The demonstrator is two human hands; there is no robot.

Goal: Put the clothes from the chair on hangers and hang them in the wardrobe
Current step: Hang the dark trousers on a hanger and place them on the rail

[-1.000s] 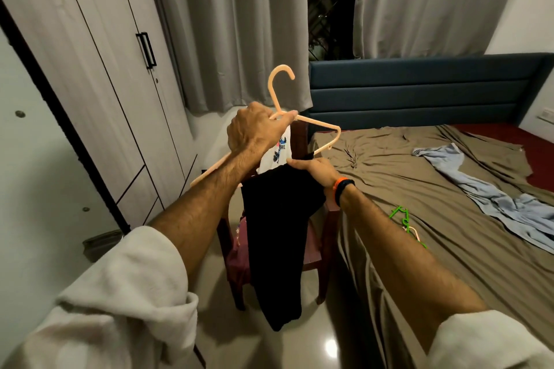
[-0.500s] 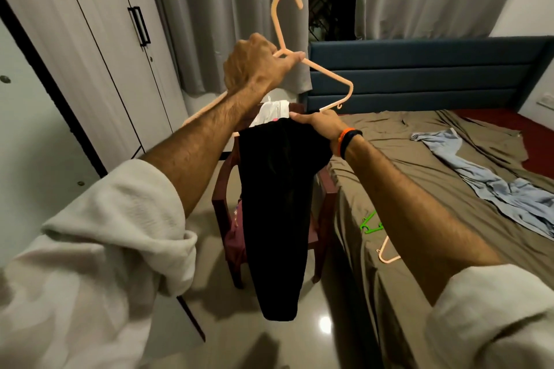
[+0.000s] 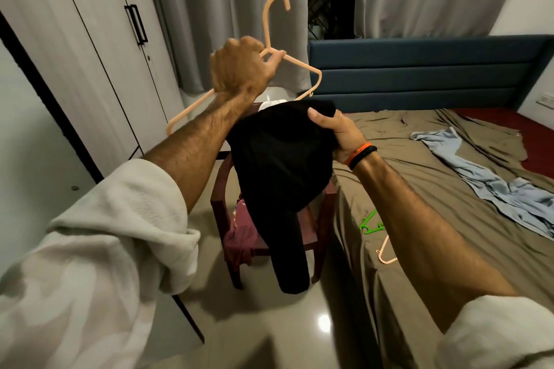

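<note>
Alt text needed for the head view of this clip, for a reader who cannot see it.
A person's left hand grips a peach hanger raised above a black garment that the right hand holds over a dark red chair, between a closed wardrobe and a bed.

The bed (image 3: 449,195) carries blue cloth (image 3: 491,186), green hanger (image 3: 371,223), peach hanger (image 3: 386,255).

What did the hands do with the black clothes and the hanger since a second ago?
The right hand gathered the black garment upward, so it now bunches below the peach hanger instead of hanging long, and its tail sits higher over the chair. The left hand kept gripping the hanger near its hook. Nothing was let go. The hangers on the bed stayed put.
</note>
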